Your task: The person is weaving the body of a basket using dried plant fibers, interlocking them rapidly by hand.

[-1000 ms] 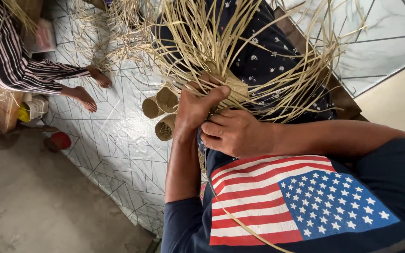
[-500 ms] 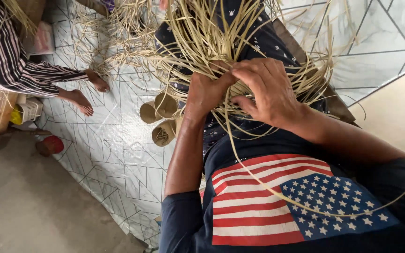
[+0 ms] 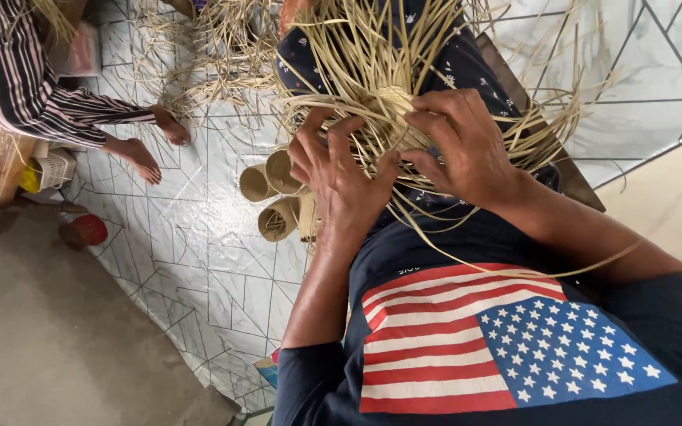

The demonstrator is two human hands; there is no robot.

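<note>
A half-woven basket of pale straw strips (image 3: 388, 95) rests on my lap, its loose ends fanning outward. My left hand (image 3: 341, 177) presses on the woven centre from the near left, fingers spread over the strips. My right hand (image 3: 463, 146) grips the strips at the woven centre from the right, fingers curled around them. One long strip (image 3: 515, 272) trails across my dark shirt toward the right.
Three small woven cups (image 3: 271, 193) lie on the patterned tiled floor (image 3: 199, 260) left of my knee. Another person in striped trousers (image 3: 33, 87) sits at upper left, bare feet (image 3: 140, 158) out. A red round thing (image 3: 84, 231) and loose straw (image 3: 199, 55) lie nearby.
My right hand has moved up from near my chest onto the woven centre. My left hand has opened its fingers over the strips. The view has shifted slightly.
</note>
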